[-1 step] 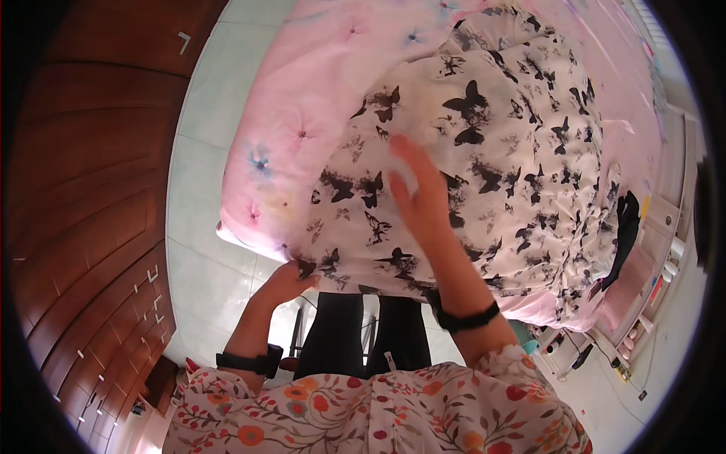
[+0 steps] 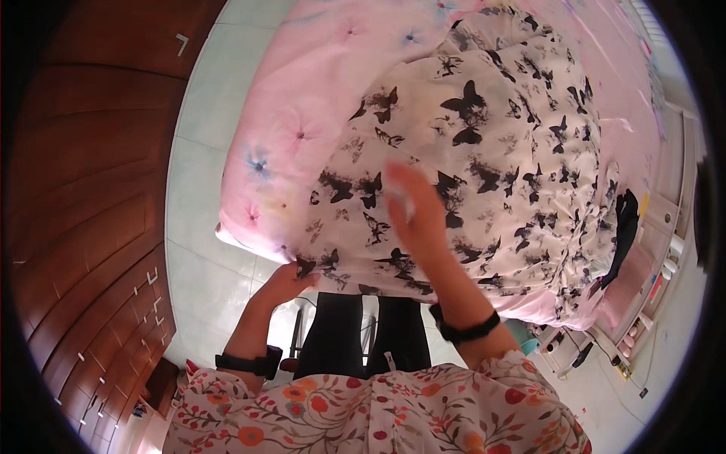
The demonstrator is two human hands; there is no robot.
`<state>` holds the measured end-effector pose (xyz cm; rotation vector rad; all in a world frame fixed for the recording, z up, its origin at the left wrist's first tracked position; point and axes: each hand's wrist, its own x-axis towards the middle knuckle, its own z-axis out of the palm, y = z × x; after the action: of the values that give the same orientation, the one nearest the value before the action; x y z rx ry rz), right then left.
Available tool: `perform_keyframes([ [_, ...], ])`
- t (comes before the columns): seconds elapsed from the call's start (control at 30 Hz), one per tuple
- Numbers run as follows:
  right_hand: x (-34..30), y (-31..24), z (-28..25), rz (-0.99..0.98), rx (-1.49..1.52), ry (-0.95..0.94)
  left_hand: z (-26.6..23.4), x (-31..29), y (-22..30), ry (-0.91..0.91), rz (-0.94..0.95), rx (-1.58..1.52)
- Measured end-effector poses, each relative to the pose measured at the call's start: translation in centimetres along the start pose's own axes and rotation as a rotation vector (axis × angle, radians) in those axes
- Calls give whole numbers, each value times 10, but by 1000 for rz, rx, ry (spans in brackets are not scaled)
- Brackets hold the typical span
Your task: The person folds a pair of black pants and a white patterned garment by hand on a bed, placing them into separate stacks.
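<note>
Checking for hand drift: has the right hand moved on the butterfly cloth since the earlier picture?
No. The right hand lies at the same spot on the butterfly cloth, judged against its lower hem.

White cloth w/ black butterfly print [image 2: 484, 151], soft fabric, spread flat & slightly rumpled over centre-right of frame, near edge hanging at lower centre.

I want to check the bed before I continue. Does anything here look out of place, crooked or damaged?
Nothing looks damaged or spilled. The white butterfly-print cloth lies rumpled and slanted over the pink bedcover, not squared to it. The left hand grips its near edge; the right hand rests flat on top. A black item lies at the bed's right edge.
</note>
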<state>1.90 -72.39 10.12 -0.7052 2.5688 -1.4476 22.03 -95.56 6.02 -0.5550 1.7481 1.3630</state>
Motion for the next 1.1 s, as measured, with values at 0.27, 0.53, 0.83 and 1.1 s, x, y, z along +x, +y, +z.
perform_keyframes([
  [0.27, -157, -37, 17, 160, -218, -629, 13, -1, 45, -193, -187, -903],
  [0.53, -132, -31, 14, 629, 315, -221, 11, 17, 61, -214, 234, -473],
  [0.83, -148, -55, -22, 505, 745, 22, 75, 40, 90, 195, 615, 506],
  [1.1, -178, -61, -8, 48, 450, -273, -1, -23, 58, 399, 495, 964],
])
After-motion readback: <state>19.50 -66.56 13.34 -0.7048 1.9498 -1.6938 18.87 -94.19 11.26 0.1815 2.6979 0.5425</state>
